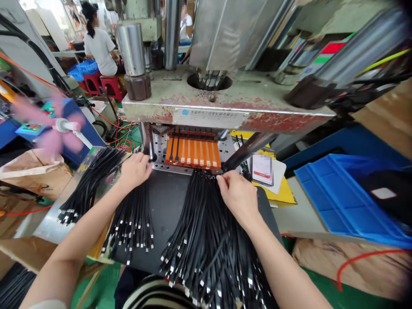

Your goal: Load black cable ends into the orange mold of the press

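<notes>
Left hand [135, 169] closed on a cable bundle [131, 219] beside the orange mold [193, 153]. Right hand [236, 193] pinches cable ends from the central pile [206, 240] on the tabletop [167, 201].

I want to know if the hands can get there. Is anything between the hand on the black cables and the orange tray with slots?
Nothing visible blocks it. The right hand grips the top of the black cable bundle just in front of the orange tray, with only bare plate between. The press head hangs above it. The left hand rests beside it.
</notes>
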`<act>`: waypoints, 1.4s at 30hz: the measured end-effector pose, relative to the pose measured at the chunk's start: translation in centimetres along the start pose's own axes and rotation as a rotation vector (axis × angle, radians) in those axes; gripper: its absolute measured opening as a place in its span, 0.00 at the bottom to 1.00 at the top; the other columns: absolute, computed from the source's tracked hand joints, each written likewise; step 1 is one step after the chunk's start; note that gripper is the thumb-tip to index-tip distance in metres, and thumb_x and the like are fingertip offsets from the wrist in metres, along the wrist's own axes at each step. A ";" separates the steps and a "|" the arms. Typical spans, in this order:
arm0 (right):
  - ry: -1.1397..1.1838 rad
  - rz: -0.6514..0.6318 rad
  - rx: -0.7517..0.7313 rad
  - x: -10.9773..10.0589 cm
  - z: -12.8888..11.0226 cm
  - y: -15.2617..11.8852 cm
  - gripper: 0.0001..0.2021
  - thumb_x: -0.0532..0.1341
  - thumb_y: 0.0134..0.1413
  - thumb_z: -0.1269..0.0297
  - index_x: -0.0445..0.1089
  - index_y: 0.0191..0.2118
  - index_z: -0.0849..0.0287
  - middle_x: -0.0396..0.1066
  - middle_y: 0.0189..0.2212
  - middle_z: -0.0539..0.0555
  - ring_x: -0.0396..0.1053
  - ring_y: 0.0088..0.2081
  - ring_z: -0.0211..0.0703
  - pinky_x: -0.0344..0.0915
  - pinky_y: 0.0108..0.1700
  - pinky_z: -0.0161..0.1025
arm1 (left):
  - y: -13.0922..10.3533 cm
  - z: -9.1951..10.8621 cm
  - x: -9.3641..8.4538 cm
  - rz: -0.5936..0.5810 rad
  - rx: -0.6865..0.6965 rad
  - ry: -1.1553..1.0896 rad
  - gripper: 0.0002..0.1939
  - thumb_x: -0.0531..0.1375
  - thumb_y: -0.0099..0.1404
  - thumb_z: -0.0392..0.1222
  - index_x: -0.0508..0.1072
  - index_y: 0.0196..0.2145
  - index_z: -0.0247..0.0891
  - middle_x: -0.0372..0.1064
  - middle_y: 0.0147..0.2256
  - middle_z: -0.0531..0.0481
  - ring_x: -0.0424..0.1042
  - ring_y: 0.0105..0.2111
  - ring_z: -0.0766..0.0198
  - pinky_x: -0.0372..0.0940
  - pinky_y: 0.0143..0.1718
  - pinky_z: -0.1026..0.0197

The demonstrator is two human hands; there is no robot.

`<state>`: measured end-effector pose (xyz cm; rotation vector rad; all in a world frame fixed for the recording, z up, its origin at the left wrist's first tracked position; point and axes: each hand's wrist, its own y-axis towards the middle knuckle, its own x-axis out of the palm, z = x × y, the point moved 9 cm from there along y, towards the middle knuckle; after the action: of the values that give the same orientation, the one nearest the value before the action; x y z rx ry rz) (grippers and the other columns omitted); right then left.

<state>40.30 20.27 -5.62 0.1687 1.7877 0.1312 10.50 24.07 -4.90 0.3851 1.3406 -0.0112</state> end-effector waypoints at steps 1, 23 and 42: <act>-0.076 -0.120 0.010 1.2 0.7 -0.9 0.12 0.57 0.65 0.56 0.70 0.35 0.59 0.74 0.33 0.61 0.73 0.33 0.55 0.59 0.32 0.42 | -0.9 -2.0 0.1 -0.014 -0.139 0.082 0.20 0.53 0.69 0.52 0.73 0.45 0.32 0.70 0.48 0.30 0.68 0.53 0.40 0.64 0.51 0.43; 1.051 -0.087 -0.355 -6.9 -11.0 -3.4 0.04 0.58 0.62 0.62 0.66 0.37 0.54 0.72 0.27 0.48 0.69 0.27 0.40 0.63 0.30 0.35 | -0.6 10.3 -10.3 -0.084 0.157 -0.954 0.13 0.59 0.66 0.49 0.78 0.42 0.42 0.73 0.38 0.47 0.73 0.35 0.59 0.69 0.39 0.57; 1.203 -0.213 -0.345 -0.4 -10.6 -2.5 0.17 0.66 0.56 0.51 0.70 0.24 0.58 0.67 0.21 0.49 0.62 0.23 0.37 0.59 0.28 0.34 | 3.2 14.5 -15.8 0.357 0.489 -0.746 0.15 0.48 0.75 0.46 0.71 0.41 0.36 0.67 0.36 0.48 0.71 0.38 0.63 0.68 0.43 0.58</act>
<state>29.88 17.74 -3.38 -0.4499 2.9113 0.4503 21.11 19.70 13.41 0.9266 0.5048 -0.1715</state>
